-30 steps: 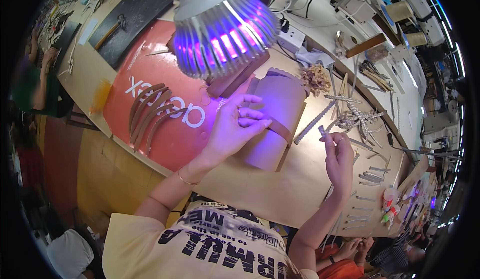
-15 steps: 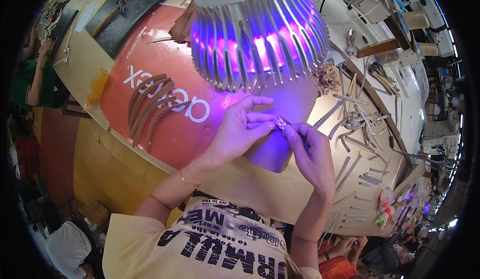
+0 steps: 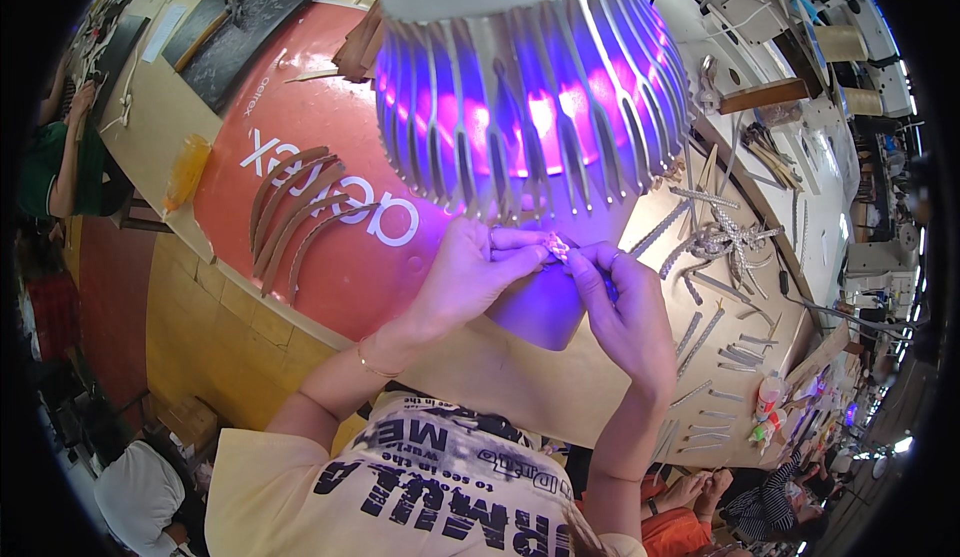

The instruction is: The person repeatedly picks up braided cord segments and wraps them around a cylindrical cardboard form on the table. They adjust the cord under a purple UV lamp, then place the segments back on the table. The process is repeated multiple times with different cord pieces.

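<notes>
Beneath the purple glow of a large finned lamp, a short braided strip spans the gap between my fingertips. My left hand pinches one end between thumb and fingers. At the other end, my right hand grips it the same way. Most of the strip is covered by my fingers, and its real colour is lost in the violet light. Below my hands a brown sheet lies on the table. Several curved brown strips rest on a red board to the left.
The red board carries white lettering. Tangled braided cords and rows of short cut cords lie to the right. A hammer rests on a black slab at the far left. Another person's arm shows at the left edge.
The lamp looks larger and lower, now covering the upper fingers of my left hand. Both hands keep their pinch on the braided strip, almost in the same place.
</notes>
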Demonstrator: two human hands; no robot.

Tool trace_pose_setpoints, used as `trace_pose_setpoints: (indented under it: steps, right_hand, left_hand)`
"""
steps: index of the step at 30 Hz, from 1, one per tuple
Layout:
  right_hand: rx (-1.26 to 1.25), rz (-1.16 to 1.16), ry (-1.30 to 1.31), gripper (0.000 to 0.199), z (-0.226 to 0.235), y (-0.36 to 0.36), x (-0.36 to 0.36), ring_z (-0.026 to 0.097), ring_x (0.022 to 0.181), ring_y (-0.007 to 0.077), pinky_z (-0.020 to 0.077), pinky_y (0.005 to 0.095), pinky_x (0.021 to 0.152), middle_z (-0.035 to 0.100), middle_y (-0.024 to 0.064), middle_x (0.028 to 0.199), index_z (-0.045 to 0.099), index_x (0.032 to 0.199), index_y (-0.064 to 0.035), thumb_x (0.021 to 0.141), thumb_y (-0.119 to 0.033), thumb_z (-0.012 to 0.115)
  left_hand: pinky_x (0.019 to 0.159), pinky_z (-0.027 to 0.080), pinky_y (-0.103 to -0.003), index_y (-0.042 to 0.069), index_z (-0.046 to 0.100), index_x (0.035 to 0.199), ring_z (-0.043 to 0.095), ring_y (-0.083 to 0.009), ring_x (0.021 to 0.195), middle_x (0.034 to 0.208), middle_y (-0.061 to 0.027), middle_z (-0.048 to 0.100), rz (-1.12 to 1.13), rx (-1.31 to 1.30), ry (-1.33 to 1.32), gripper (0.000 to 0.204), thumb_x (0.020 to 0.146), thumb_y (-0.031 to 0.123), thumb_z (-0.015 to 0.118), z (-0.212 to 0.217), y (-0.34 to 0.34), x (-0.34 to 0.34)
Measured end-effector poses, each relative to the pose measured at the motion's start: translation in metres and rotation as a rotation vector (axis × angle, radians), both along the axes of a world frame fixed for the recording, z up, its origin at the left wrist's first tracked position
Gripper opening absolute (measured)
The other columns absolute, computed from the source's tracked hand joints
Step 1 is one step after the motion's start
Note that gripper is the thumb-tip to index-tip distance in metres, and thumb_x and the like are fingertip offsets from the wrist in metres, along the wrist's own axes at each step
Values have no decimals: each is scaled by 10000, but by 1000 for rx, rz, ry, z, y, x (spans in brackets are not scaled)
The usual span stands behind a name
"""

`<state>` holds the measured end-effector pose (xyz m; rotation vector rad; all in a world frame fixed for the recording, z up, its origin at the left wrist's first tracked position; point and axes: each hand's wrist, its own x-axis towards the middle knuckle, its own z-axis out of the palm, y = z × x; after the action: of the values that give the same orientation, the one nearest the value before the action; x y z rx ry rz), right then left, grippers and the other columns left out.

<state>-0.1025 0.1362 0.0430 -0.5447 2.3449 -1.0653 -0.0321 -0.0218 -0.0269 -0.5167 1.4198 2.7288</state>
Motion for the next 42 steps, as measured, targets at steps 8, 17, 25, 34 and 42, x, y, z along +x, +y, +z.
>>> trace_pose_setpoints:
  steps: [8,17,25,34,42]
  right_hand:
    - [5,-4,-10,201,2,-6,0,506,507,244,411,352,524,575,170,632,667,899,28,960,-137,570]
    - [-20,18,-7,212,-1,-5,-2,496,501,232,405,356,521,573,167,628,655,884,42,961,-137,573]
    - [-57,49,-14,197,-4,-1,-3,502,529,239,403,358,534,557,161,639,631,900,33,969,-136,558]
    - [-111,78,-25,206,-10,5,-4,495,560,261,396,363,553,541,159,661,618,906,26,977,-152,546]
    - [-74,87,-10,215,-8,2,-6,490,538,263,395,370,545,534,158,628,622,897,28,979,-156,545]
  left_hand:
    - [830,553,-250,-20,449,1332,690,-131,891,997,-129,719,14,49,-12,471,898,-38,631,0,-2,1]
    - [844,553,-253,-23,455,1334,689,-131,899,1005,-132,716,55,25,19,465,903,-32,628,-3,0,0]
    - [880,556,-271,-35,461,1323,685,-151,936,1021,-140,708,52,81,76,441,912,-17,621,-2,1,0]
    - [879,557,-271,-36,465,1322,685,-147,934,1017,-139,711,21,73,11,436,916,-9,620,-2,0,1]
    - [875,556,-266,-41,457,1333,686,-147,933,1018,-143,714,18,68,9,456,911,-7,628,2,-2,1]
